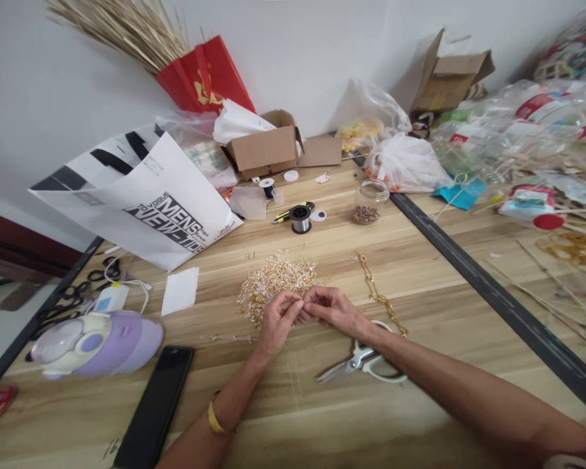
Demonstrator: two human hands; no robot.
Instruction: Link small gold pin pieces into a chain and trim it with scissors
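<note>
Two pinching hands meet at one golden heap (one chain nearby).

A sparkly pile is sitting right by the fingers, blocking the way ahead and left. A silver spool is standing farther ahead. A gold chain and scissors are lying to the fingers' right. Between pile and chain, the wooden table is leaving a gap.

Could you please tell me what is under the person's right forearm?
The scissors lie partly under the right forearm: their blades and lower handle loop show, while part of the upper loop is covered. Anything else hidden there cannot be seen.
</note>
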